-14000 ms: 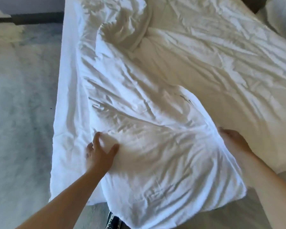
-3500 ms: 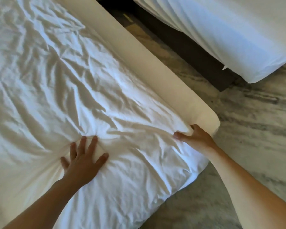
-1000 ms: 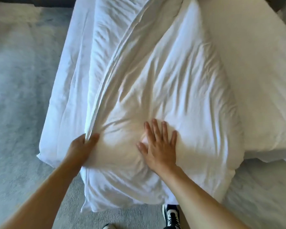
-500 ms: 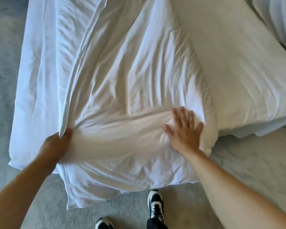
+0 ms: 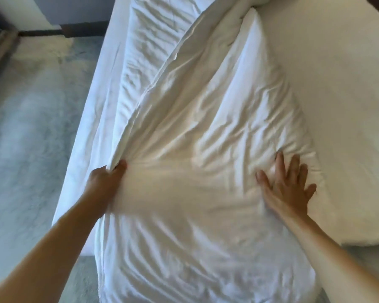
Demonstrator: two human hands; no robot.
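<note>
A crumpled white sheet (image 5: 201,132) lies folded over the foot of a bed, its lower end hanging past the mattress edge. My left hand (image 5: 106,182) grips the sheet's folded left edge, thumb on top and fingers tucked under the cloth. My right hand (image 5: 287,184) lies flat on the sheet near its right side, fingers spread and pressing down. Creases fan out between the two hands.
Bare cream mattress (image 5: 341,106) shows to the right of the sheet. A second white layer (image 5: 109,101) runs along the bed's left side. Grey mottled carpet (image 5: 31,149) lies to the left, with a dark skirting board (image 5: 42,32) at the far wall.
My right hand has slid to the right across the sheet, smoothing it. My left hand keeps its grip on the left edge. The view has shifted, and my shoes are out of sight.
</note>
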